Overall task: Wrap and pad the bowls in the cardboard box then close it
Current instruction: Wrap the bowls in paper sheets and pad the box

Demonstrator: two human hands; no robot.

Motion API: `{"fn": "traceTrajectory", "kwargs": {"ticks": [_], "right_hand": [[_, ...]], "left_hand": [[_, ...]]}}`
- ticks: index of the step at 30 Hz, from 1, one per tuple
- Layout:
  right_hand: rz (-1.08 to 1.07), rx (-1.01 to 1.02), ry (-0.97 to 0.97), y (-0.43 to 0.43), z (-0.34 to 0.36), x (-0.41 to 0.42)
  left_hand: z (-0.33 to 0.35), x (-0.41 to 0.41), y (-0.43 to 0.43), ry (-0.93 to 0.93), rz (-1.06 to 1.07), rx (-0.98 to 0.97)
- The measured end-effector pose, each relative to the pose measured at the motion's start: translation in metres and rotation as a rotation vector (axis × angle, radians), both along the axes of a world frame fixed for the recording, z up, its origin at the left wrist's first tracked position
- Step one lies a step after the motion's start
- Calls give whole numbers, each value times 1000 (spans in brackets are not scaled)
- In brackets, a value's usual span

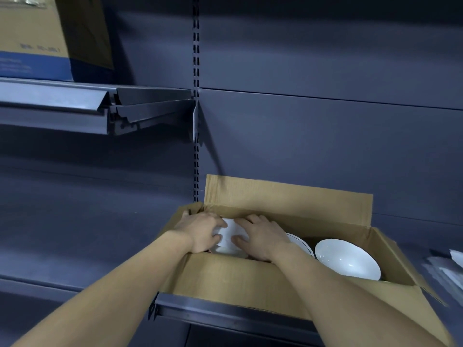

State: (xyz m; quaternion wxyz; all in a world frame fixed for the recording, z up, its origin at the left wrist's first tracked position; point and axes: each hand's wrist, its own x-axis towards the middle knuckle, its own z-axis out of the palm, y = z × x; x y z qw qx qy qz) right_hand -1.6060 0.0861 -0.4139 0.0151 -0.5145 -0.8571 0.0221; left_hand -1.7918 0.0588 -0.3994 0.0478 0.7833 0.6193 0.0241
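Note:
An open cardboard box (240, 279) rests on a dark shelf, its back flap standing up. At the box's left end, my left hand (203, 231) and my right hand (263, 237) both grip a white wrapped bowl (231, 237) from either side. A bare white bowl (347, 259) lies tilted at the right end of the box. Between them the rim of another white bowl (298, 240) shows, mostly hidden under my right hand.
A stack of white wrapping sheets (448, 269) lies on the shelf to the right of the box. The shelf edge (225, 313) runs below the box. An upper shelf (75, 101) at the left carries a brown and blue carton (45, 36).

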Motion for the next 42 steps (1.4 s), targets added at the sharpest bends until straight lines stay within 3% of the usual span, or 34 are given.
{"fn": "traceTrajectory", "kwargs": {"ticks": [8,15,21,42], "right_hand": [[20,-103,-68,1,-2,13],[9,-67,52,-3,11,24],[-102,-63,128,-17,25,44],[-441,37,163,-88,53,232]], "left_hand": [[-3,-5,4,55,51,-128],[8,-5,-4,-22,67,22],[26,14,-13,-65,97,25],[42,212,-27,-170,-174,8]]}}
